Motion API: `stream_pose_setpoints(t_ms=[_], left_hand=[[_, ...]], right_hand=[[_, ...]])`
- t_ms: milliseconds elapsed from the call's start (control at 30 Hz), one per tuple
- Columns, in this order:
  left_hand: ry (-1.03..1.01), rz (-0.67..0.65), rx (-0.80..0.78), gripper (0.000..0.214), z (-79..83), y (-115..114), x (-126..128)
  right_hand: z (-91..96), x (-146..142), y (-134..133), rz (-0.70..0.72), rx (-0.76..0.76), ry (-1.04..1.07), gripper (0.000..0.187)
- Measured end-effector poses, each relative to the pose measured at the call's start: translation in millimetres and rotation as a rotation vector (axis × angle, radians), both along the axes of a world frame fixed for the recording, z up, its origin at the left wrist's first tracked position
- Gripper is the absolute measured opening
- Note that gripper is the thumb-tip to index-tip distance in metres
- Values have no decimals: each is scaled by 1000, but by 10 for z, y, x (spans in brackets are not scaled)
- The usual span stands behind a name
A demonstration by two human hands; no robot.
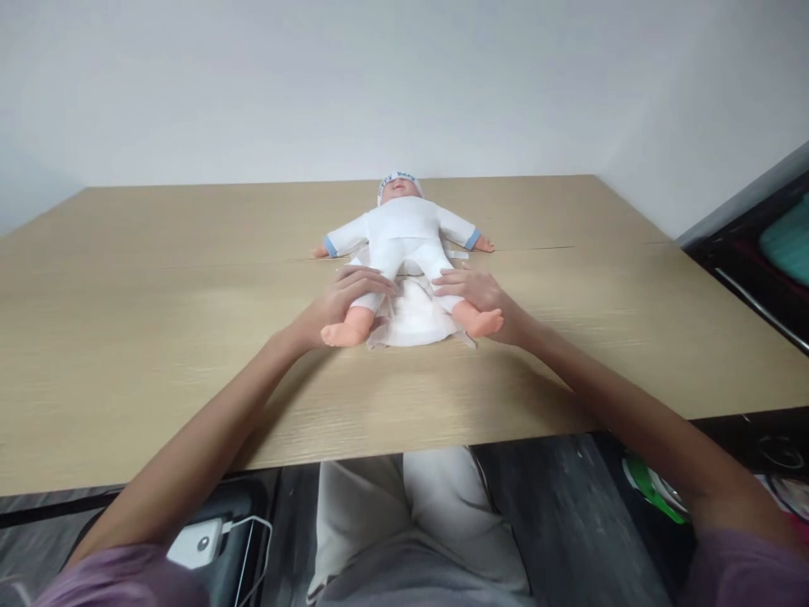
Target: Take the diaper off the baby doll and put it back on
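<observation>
A baby doll in a white suit with blue cuffs and a lettered cap lies on its back, arms spread and bare feet towards me. Beneath its bottom and between its legs is an unfolded white diaper, its front end spread flat towards me. My left hand is closed over the doll's leg on the left, fingers lying across the thigh and knee. On the other leg, my right hand curls over the knee in the same way. Both thumbs are mostly hidden.
The doll lies on a wooden table, whose front edge is close to my lap. A white wall stands behind it. At the right is a dark-framed object. Below the table edge, a white device with a cable sits at the left.
</observation>
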State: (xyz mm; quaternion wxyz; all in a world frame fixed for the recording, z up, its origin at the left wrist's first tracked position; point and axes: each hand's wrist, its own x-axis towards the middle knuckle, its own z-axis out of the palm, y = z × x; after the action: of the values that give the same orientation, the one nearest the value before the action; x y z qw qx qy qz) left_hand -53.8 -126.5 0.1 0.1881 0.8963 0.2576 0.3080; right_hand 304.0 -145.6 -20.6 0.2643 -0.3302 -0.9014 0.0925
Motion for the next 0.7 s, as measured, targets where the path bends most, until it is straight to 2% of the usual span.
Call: stream_pose_setpoints(t_ms=[100,200,367,567,700], left_hand=[[36,10,3,60,-199,-10,-159],[127,-5,-21,75,-265,-18,-208],[218,-55,-41,65,-197,-14,-273],[263,-66,-65,67,-194,-25,-329],[262,-77,-68,50,-174,-40,-306]], right_hand=[[-123,211,62,108,75,-38,46],[-199,286,86,133,84,-72,42],[-173,272,69,120,61,-104,43],[-119,264,27,123,-16,-75,44],[-154,280,52,103,-72,8,41]])
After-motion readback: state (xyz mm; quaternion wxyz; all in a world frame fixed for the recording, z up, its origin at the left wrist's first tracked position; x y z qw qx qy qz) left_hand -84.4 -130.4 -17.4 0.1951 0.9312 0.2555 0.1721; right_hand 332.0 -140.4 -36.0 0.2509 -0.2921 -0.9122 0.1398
